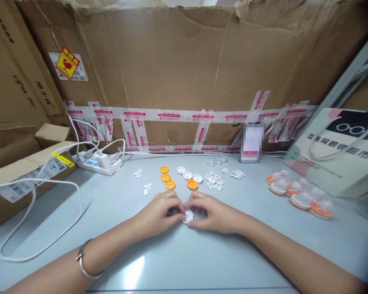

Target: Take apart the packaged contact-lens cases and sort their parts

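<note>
Between my two hands is a small round white plastic piece [188,216], held low over the table. The fingertips of my left hand [165,212] pinch its left side. From the right, my right hand [211,212] grips it with thumb and fingers. Just beyond my hands lie orange rings [170,185], an orange round cap [192,185] and white round caps [187,175]. Small white openwork pieces [214,180] form a pile to the right of them. Tiny white parts [147,188] lie in two small groups to the left.
Several clear-domed assemblies with orange and white bases [300,199] stand at right, before a paper bag [334,155]. Clear domes [216,159] and a phone [250,145] are at the back. A power strip [99,162], white cable [79,192] and open carton [27,179] occupy the left.
</note>
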Tool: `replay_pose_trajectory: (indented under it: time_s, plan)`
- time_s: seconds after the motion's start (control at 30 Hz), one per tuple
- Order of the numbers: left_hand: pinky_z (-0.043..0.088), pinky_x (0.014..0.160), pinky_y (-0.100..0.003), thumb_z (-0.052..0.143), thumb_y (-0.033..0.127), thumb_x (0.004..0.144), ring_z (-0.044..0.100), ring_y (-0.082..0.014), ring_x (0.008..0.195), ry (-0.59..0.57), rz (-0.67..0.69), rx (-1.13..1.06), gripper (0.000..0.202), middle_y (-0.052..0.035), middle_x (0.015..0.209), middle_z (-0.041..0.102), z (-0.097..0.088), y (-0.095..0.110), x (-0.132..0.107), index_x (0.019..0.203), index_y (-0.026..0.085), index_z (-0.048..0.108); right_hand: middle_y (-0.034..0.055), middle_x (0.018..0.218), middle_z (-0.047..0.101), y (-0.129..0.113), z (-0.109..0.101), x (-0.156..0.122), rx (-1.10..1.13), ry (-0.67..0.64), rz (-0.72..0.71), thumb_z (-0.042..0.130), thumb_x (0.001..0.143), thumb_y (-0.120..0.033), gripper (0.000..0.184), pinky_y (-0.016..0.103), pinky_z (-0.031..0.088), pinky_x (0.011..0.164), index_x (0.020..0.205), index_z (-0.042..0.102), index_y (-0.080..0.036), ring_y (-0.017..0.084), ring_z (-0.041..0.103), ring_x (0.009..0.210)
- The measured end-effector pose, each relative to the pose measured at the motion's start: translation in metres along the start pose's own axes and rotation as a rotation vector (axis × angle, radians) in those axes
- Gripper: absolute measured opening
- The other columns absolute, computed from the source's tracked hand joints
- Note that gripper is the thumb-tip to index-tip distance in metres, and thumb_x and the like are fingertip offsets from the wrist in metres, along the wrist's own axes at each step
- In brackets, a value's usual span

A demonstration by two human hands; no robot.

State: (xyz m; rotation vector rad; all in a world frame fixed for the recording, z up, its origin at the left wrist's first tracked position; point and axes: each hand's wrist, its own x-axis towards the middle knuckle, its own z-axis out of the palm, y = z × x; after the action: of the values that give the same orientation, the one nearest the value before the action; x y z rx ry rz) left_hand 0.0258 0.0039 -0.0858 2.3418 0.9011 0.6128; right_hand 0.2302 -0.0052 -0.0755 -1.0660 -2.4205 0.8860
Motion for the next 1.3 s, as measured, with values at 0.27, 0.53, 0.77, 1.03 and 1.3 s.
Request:
replay_pose_trajectory:
  time_s: [0.27,0.53,0.77,1.03,1.3]
  plan:
    - [0.042,0.063,-0.022,0.065,0.03,0.071,0.056,-0.0128,0.071,0.002,-0.139,0.022,0.012,-0.0002,0.074,0.061,0.001,0.003,0.008,0.075,0.019,0.065,-0.001,0.074,0.049,0.004,0.013,0.008,0.029,0.143,0.113,0.073,0.057,-0.047,0.038,0.023,0.037,0.059,0.072,0.055,-0.018,0.013,0.046,0.068]
    - [0.041,0.061,-0.024,0.061,0.022,0.07,0.058,-0.0146,0.065,-0.026,-0.234,0.238,0.007,-0.0007,0.071,0.065,0.002,0.016,0.012,0.067,0.019,0.066,-0.0016,0.072,0.049,0.004,0.016,0.009,0.033,0.165,0.128,0.075,0.055,-0.046,0.038,0.023,0.036,0.057,0.071,0.053,-0.018,0.012,0.046,0.066]
    - [0.039,0.053,-0.025,0.055,0.016,0.076,0.059,-0.0186,0.061,-0.097,-0.128,0.638,0.013,-0.0059,0.066,0.063,0.014,0.026,0.006,0.065,0.016,0.063,-0.0018,0.072,0.049,0.004,0.017,0.008,0.022,0.176,0.117,0.071,0.062,-0.027,0.022,0.022,0.037,0.058,0.071,0.053,-0.018,0.012,0.046,0.066]
    - [0.039,0.049,-0.024,0.048,0.016,0.081,0.06,-0.017,0.059,-0.023,-0.025,0.759,0.013,-0.0035,0.068,0.062,0.01,0.015,0.001,0.074,0.016,0.059,-0.002,0.073,0.049,0.002,0.014,0.007,0.055,0.158,0.151,0.073,0.06,-0.033,0.027,0.022,0.036,0.059,0.072,0.054,-0.018,0.012,0.046,0.067]
    - [0.044,0.055,-0.029,0.041,0.01,0.082,0.063,-0.0228,0.07,-0.109,-0.246,0.954,0.019,-0.0085,0.077,0.063,-0.036,-0.016,0.002,0.078,0.013,0.059,-0.0007,0.077,0.05,0.006,0.009,0.007,0.079,0.129,0.192,0.074,0.059,-0.043,0.034,0.024,0.037,0.063,0.081,0.063,-0.018,0.013,0.048,0.071]
